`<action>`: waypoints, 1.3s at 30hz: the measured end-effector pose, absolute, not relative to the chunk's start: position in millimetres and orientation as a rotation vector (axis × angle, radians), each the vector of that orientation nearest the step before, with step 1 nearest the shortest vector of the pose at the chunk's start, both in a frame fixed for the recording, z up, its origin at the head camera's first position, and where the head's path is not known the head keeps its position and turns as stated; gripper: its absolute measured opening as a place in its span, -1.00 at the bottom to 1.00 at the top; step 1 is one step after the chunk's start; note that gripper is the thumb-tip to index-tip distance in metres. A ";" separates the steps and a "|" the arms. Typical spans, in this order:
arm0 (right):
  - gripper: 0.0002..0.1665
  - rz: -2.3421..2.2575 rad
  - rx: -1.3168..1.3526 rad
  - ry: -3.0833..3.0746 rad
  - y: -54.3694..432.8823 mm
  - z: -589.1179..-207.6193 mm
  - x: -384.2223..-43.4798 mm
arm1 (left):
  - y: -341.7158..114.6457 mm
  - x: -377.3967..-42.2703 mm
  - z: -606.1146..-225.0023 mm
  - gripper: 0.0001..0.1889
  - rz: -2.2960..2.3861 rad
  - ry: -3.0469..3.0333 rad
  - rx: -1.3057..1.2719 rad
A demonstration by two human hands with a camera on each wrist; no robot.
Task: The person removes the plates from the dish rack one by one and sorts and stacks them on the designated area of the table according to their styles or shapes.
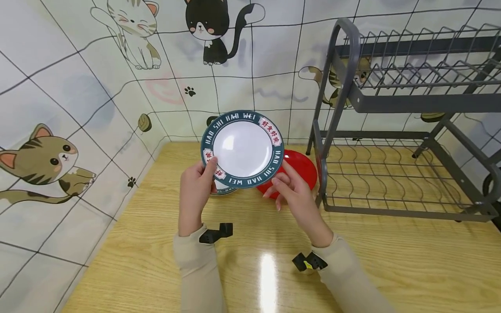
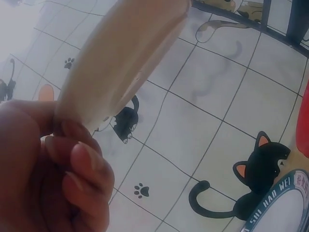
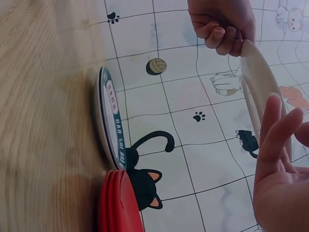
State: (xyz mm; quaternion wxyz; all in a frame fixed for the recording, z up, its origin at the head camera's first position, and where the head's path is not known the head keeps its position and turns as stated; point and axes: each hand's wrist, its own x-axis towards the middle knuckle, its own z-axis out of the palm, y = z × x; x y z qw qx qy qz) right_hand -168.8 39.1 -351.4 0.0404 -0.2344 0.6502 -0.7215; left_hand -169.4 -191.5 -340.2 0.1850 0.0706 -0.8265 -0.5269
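Observation:
A round white plate with a dark teal lettered rim is held up above the table, its face toward the head camera. My left hand pinches its left edge, thumb on the front and fingers curled behind. At the lower right edge, my right hand touches the plate with loosely extended fingers. In the left wrist view, the plate's pale underside shows. Behind and below it, a similar teal-rimmed plate lies on the table, next to a stack of red dishes.
A dark grey two-tier wire dish rack stands on the right of the wooden table. Tiled walls with cat drawings rise behind and on the left. Black wrist cameras sit on both sleeves.

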 end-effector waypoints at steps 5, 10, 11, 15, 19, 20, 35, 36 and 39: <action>-0.38 -2.189 -0.659 1.997 37.9 -356.3 -172.7 | -191.5 -174.0 -344.6 -0.48 -1.506 -2.319 0.234; -0.37 -2.225 -0.616 1.910 33.6 -370.2 -181.4 | -193.9 -179.7 -353.4 -0.47 -1.503 -2.321 0.249; -0.36 -2.233 -0.608 1.894 32.1 -373.9 -183.2 | -194.9 -180.4 -355.2 -0.47 -1.504 -2.322 0.256; -0.37 -2.264 -0.571 1.850 27.0 -384.8 -187.7 | -198.0 -183.0 -360.8 -0.46 -1.519 -2.323 0.290; -0.41 -2.270 -0.525 1.816 23.7 -388.4 -186.6 | -201.5 -184.5 -366.1 -0.48 -1.534 -2.318 0.329; -0.42 -2.272 -0.523 1.805 22.9 -388.6 -185.9 | -202.6 -185.0 -367.9 -0.49 -1.542 -2.318 0.340; -0.32 -2.325 -0.630 1.639 6.4 -385.0 -172.1 | -214.5 -193.4 -388.0 -0.51 -1.564 -2.288 0.539; -0.31 -2.320 -0.627 1.640 5.7 -386.0 -172.2 | -215.1 -194.1 -389.0 -0.51 -1.557 -2.293 0.545; -0.30 -2.305 -0.631 1.640 4.4 -389.2 -173.4 | -216.5 -195.6 -391.8 -0.52 -1.558 -2.297 0.554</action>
